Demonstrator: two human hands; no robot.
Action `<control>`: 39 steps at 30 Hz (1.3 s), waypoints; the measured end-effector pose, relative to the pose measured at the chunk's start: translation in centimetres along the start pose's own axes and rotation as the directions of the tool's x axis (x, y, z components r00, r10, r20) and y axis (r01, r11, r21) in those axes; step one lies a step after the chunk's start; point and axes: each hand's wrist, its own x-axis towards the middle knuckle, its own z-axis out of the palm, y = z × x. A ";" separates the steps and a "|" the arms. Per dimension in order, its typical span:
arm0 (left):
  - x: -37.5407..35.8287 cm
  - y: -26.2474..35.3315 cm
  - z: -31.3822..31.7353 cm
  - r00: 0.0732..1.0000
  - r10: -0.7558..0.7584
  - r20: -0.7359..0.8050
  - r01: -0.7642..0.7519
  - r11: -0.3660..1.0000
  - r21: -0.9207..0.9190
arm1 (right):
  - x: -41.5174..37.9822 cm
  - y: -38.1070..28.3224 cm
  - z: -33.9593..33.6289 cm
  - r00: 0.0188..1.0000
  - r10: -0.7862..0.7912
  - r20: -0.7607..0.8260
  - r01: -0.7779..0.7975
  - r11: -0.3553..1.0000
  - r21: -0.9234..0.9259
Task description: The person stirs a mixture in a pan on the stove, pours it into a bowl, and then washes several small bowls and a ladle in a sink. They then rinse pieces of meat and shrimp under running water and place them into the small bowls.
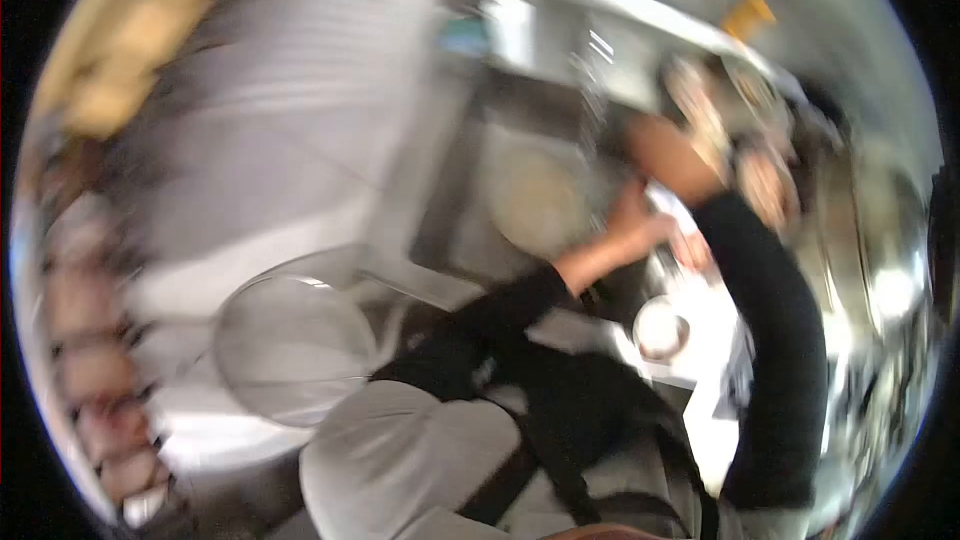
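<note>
The frame is strongly blurred by motion. My left hand (643, 225) reaches over the right side of the sink (437, 195), close beside my right hand (672, 158). A small white thing (664, 202) shows between the hands, too smeared to name, and I cannot see which hand touches it. The fingers of both hands are smeared. To the left of the hands, a round pale bowl or pan (538, 198) lies in the sink. The faucet (594, 75) is just above the hands.
A large round strainer or bowl (295, 345) is at lower left. A white container (510, 25) stands behind the sink. Small bowls (765, 185) and large metal pots (865, 240) are at right. A white round cup (660, 328) sits below the hands.
</note>
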 end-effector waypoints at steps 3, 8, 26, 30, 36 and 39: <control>0.5 1.4 -3.2 0.857 0.399 0.326 -0.493 0.819 0.293 | -5.6 2.5 2.4 0.950 0.308 0.042 -0.311 0.945 0.104; -0.3 5.7 -3.8 0.542 0.512 0.667 -0.828 0.464 0.317 | -13.2 -1.4 3.5 0.836 0.547 -0.045 -0.315 0.545 0.777; 3.9 5.9 0.0 0.960 0.134 0.247 0.074 0.729 -0.681 | -39.2 -8.3 -11.3 0.307 0.918 0.251 -0.609 -0.013 0.793; 8.9 -0.6 -3.4 0.923 -0.351 0.157 0.359 0.640 -0.679 | -44.1 -11.9 -5.2 0.155 0.934 0.322 -0.705 -0.124 0.698; 20.0 -6.9 -9.5 0.852 -0.524 0.002 0.355 0.575 -0.737 | -45.7 -15.9 4.7 0.061 0.898 0.435 -0.499 -0.350 0.793; 22.5 -7.0 -10.9 0.888 -0.458 -0.047 0.325 0.698 -0.638 | -45.3 -16.3 5.6 0.031 0.907 0.419 -0.541 -0.338 0.771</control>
